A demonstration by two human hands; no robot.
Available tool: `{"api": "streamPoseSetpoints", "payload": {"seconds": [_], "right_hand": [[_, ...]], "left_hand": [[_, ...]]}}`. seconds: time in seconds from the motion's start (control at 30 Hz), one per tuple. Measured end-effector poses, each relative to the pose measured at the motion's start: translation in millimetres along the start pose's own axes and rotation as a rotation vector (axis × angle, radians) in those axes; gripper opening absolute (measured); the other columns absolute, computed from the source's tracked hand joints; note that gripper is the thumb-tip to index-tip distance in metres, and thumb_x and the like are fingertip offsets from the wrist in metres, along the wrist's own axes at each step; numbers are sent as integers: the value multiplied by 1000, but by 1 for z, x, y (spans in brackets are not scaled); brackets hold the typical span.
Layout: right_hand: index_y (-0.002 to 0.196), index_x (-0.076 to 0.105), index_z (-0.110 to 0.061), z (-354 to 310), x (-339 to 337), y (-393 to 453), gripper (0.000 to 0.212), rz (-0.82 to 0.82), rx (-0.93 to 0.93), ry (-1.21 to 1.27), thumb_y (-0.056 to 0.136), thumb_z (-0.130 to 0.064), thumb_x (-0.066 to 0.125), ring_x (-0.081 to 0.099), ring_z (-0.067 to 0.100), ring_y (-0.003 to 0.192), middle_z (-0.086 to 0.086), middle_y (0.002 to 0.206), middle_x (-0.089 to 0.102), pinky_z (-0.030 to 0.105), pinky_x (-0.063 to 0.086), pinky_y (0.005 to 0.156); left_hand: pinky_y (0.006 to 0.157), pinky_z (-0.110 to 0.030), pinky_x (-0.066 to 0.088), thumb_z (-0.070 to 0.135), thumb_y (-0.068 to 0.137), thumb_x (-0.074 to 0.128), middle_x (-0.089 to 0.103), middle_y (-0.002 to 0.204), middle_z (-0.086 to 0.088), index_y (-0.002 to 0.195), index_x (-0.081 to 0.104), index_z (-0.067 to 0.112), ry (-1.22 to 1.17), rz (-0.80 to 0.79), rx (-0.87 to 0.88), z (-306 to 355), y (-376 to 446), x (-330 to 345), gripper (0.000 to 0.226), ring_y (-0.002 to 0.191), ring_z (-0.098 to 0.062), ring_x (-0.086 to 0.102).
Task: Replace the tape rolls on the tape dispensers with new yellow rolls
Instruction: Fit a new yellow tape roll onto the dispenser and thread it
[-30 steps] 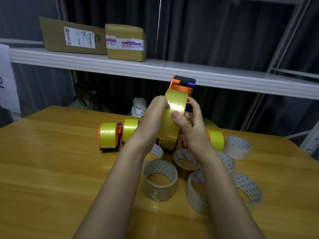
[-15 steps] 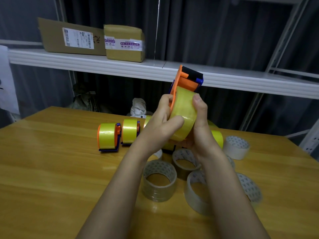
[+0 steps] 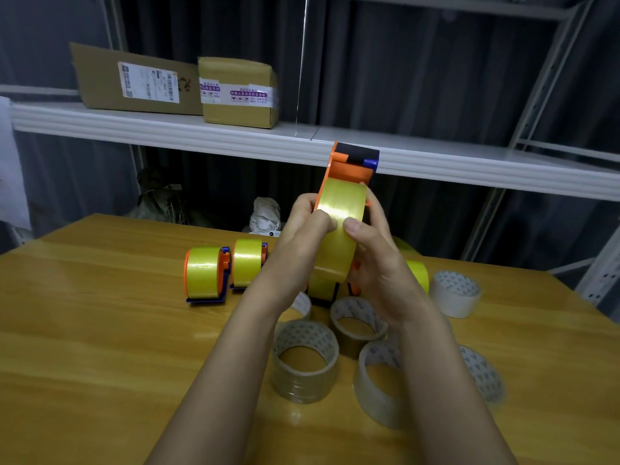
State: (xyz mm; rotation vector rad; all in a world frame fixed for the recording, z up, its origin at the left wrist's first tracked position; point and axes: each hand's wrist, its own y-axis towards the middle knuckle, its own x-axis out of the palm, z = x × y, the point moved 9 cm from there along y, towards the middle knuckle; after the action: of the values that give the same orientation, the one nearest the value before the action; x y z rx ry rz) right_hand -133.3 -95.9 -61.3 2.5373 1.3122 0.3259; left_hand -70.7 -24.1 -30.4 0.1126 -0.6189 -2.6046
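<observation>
Two hands [image 3: 303, 243], dispenser [image 3: 349, 169] upright (nose up)

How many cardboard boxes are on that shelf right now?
2. A flat box lies at the left of the shelf; a smaller taped box sits against its right side. None seems hidden.

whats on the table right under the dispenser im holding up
Below the raised dispenser and its yellow roll, part of another yellow-loaded dispenser shows between the wrists. The left hand and right hand cover the rest.
</observation>
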Motion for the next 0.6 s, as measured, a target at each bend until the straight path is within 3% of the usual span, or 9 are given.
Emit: {"api": "streamPoseSetpoints", "payload": {"seconds": [0.1, 0.23, 0.3, 0.4, 0.5, 0.6], "right_hand": [[143, 32, -45, -5, -1, -1, 87, 19, -49, -22, 66, -48, 72, 55, 28, 123, 6, 141, 49, 59, 48, 97], [144, 32, -38, -13, 1, -2, 89, 19, -151, -64, 65, -40, 72, 60, 21, 117, 6, 135, 51, 42, 55, 90], [144, 31, -37, -16, 4, -4, 87, -2, -190, -104, 67, -38, 72, 61, 20, 114, 5, 131, 54, 39, 55, 90], [145, 29, -31, -19, 8, -5, 85, -27, -226, -122, 71, -30, 71, 64, 15, 107, -3, 122, 58, 30, 54, 84], [145, 28, -29, -20, 9, -6, 85, -31, -237, -130, 71, -28, 71, 64, 13, 105, -4, 121, 57, 28, 54, 82], [146, 27, -29, -20, 8, -6, 88, -22, -231, -147, 69, -32, 71, 64, 11, 106, -3, 124, 54, 26, 54, 80]], "left_hand": [[61, -28, 51, 35, 73, 42, 58, 92, -4, 103, 54, 20, -33, 29, -62, -3, 1, -1, 36, 77, -10, 60], [79, -52, 51, 46, 63, 51, 59, 111, -26, 111, 57, 7, -86, 70, -177, -14, 3, -6, 63, 93, -39, 59], [80, -50, 50, 51, 60, 50, 60, 110, -28, 116, 57, 3, -95, 54, -219, -19, 2, -6, 74, 89, -37, 60], [74, -40, 49, 46, 68, 45, 66, 87, -16, 117, 57, 0, -118, 38, -251, -23, 4, -6, 68, 77, -25, 62], [75, -41, 49, 46, 70, 42, 66, 85, -14, 117, 57, -1, -103, 30, -259, -23, 4, -5, 68, 77, -25, 61], [72, -39, 47, 37, 71, 41, 65, 83, -16, 104, 59, -7, -136, 11, -216, -16, 2, -4, 58, 77, -27, 59]]}}
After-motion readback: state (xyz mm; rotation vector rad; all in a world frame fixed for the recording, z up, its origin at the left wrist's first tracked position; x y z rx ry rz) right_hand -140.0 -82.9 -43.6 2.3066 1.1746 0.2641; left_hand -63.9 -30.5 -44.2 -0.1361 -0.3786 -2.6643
